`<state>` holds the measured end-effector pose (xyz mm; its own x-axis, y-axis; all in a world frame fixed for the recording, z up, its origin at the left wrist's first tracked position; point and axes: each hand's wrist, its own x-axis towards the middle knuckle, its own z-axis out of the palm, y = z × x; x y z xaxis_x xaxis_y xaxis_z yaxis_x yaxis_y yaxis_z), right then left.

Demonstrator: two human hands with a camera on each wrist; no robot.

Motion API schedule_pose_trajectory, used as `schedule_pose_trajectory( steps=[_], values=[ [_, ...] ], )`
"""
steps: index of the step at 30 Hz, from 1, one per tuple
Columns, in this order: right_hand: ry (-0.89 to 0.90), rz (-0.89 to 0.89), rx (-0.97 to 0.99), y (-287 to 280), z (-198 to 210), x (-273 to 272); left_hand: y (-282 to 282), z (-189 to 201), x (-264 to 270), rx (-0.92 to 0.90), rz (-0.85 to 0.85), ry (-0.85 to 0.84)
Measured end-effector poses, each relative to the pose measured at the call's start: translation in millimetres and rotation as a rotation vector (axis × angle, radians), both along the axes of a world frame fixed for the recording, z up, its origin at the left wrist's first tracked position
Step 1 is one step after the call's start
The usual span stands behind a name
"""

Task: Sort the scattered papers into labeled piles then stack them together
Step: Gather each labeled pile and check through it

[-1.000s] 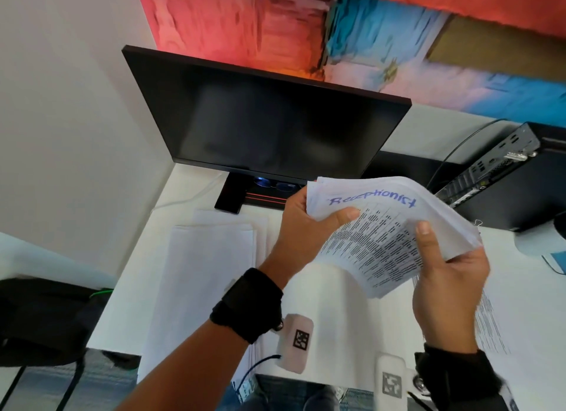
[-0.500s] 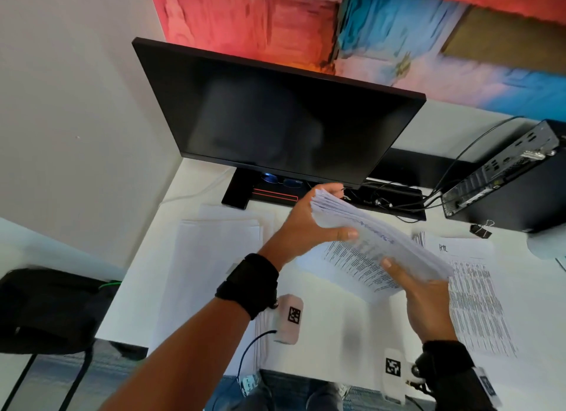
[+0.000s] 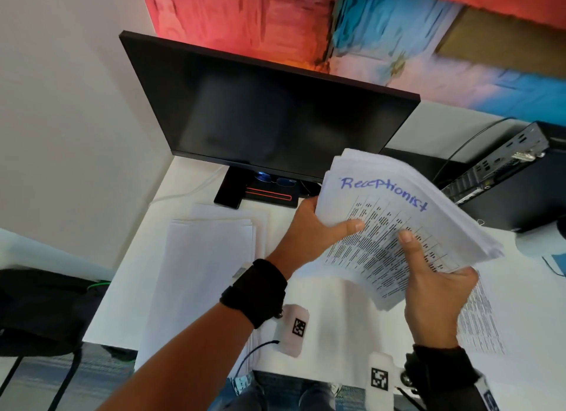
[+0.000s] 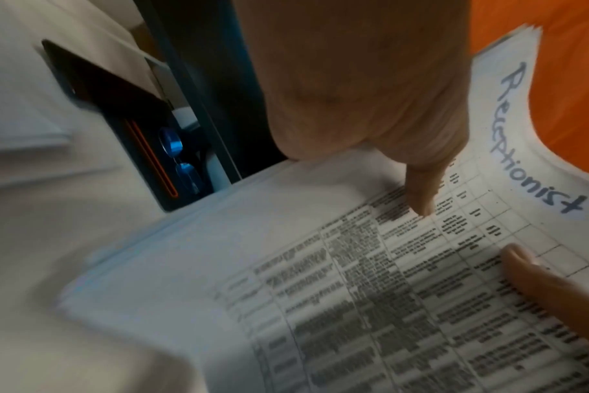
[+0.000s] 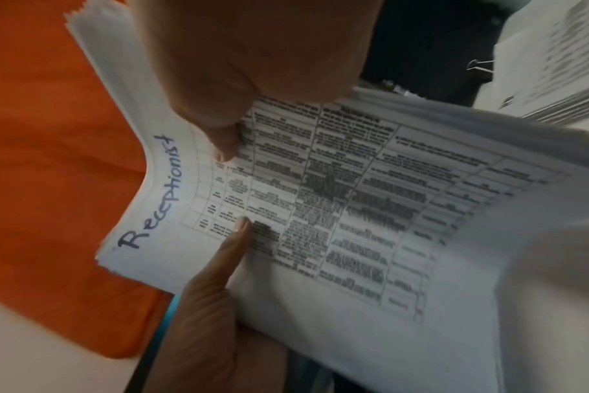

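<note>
A: Head view first. What have the hands got?

B: Both hold one thick stack of papers [image 3: 395,223] up off the white worktop [image 3: 330,312], right of centre in the frame. The top sheet has "Receptionist" handwritten in blue above a printed table. The left hand [image 3: 306,236] grips the stack's left edge, thumb lying across the top sheet, fingers hidden beneath. The right hand [image 3: 435,291] grips the near edge the same way, thumb on the print.

A: And on the worktop?

B: A blank-side pile of sheets [image 3: 202,275] lies at lower left of the frame, and a printed sheet [image 3: 481,321] at lower right, partly behind the right hand. A dark monitor [image 3: 266,116] stands at the top centre, with a black computer box [image 3: 514,183] at the right edge.

A: Left wrist view?

B: Blurred. The left hand [image 4: 370,87] comes down from the top, thumb pressed onto the stack of papers [image 4: 320,292]; the right thumb [image 4: 548,287] enters from the lower right. Glasses, probably, with blue lenses [image 4: 180,162] sit on the monitor's base at left.

A: Right wrist view?

B: The right hand [image 5: 239,69] clamps the stack of papers [image 5: 370,212] from the top, the left hand [image 5: 219,305] from the bottom. A binder clip [image 5: 479,65] shows at upper right.
</note>
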<state>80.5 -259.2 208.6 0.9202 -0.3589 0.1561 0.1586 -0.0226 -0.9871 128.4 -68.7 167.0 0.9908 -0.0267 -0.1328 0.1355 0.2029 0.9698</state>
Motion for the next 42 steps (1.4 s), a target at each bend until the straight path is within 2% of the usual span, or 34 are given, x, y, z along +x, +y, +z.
schedule_pose_trajectory(
  steps=[4, 8, 10, 15, 19, 31, 35, 38, 42],
  values=[
    [-0.042, -0.042, 0.094, 11.6, 3.2, -2.2, -13.9, -4.1, -5.6, -0.057, 0.108, -0.028],
    [0.184, -0.026, 0.167, 10.0, -52.3, -6.8, -8.7, -30.1, -10.0, 0.05, 0.028, 0.065],
    [0.235, -0.053, 0.196, 8.7, -70.1, -11.1, -7.8, -36.0, -15.0, 0.106, -0.001, 0.096],
    [0.153, -0.025, 0.173, -0.6, -61.1, -11.2, 1.7, -28.1, -11.8, 0.084, -0.068, 0.025],
    [0.22, 0.131, 0.091, -6.1, -71.9, -21.3, 13.6, -40.1, -12.1, 0.085, -0.096, 0.085],
    [0.216, 0.028, 0.151, 0.9, -57.6, -7.7, 14.1, -29.3, -11.3, 0.078, -0.052, 0.131],
    [0.38, 0.137, 0.072, -9.0, -91.2, -17.7, 15.6, -37.7, -18.3, 0.168, -0.112, 0.174],
    [0.525, 0.231, -0.013, -22.7, -110.2, -33.7, 23.8, -34.6, -21.8, 0.084, -0.028, 0.16],
    [0.591, 0.102, 0.042, -41.6, -122.2, -59.5, 32.7, -22.7, -25.9, -0.208, 0.12, 0.073]
  ],
)
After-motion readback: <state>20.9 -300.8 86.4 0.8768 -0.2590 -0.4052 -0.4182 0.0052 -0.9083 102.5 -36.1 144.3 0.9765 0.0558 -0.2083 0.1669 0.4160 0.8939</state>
